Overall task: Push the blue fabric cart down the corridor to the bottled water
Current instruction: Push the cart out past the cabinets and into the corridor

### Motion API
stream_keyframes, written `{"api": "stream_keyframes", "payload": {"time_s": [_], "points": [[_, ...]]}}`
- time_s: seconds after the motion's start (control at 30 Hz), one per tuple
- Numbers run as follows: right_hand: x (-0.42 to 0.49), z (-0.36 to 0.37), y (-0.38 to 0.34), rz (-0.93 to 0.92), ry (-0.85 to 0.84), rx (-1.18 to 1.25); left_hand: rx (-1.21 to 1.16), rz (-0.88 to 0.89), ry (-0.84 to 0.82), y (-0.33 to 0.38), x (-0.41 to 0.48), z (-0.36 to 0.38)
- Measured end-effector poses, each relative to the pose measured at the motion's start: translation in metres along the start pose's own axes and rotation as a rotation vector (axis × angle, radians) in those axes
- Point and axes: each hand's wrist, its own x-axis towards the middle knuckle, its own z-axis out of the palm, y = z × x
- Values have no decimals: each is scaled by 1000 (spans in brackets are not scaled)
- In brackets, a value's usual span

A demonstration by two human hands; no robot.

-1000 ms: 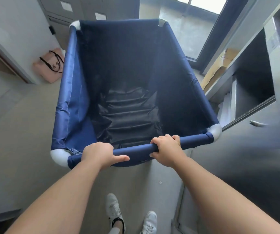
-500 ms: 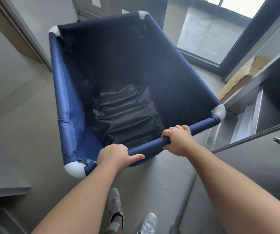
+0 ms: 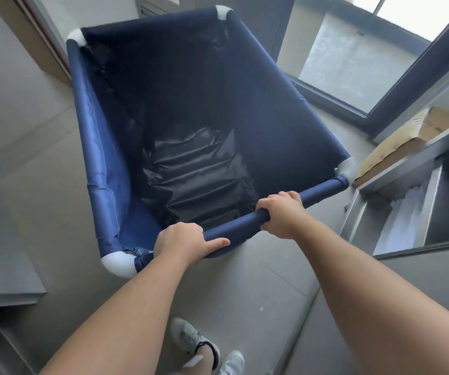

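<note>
I hold the blue fabric cart (image 3: 180, 109) by its near rail (image 3: 234, 226), the padded top bar that runs from a white corner fitting (image 3: 119, 262) at near left up to another white corner fitting (image 3: 347, 167) at right. My left hand (image 3: 182, 240) is clenched around the rail close to the left corner, thumb laid along the bar and pointing right; my right hand (image 3: 282, 215) is wrapped over the rail toward its middle, knuckles up, fingers curled under. The rail's long axis lies slantwise, its left end nearer to me than its right, so the cart's length points away from me and to the far left, toward the open floor (image 3: 28, 147) beside the wall. The cart body stands directly beyond both hands, empty but for a dark crumpled liner (image 3: 196, 174) on its bottom. The right corner sits close beside a metal shelf unit (image 3: 407, 169) carrying a flat cardboard box (image 3: 396, 142); I cannot tell whether they touch. No bottled water is visible. I judge the next push must be square to the rail, with the right hand, the farther one, driving harder to swing the right corner clear of the shelf.
</note>
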Motion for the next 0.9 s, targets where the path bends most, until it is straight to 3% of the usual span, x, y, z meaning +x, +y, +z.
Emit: {"api": "stream_keyframes", "payload": {"time_s": [0.43, 0.9], "points": [[69, -16, 15, -37, -2, 0, 15, -50, 22, -3, 53, -29], [128, -30, 33, -254, 25, 46, 15, -263, 67, -2, 89, -47]]}}
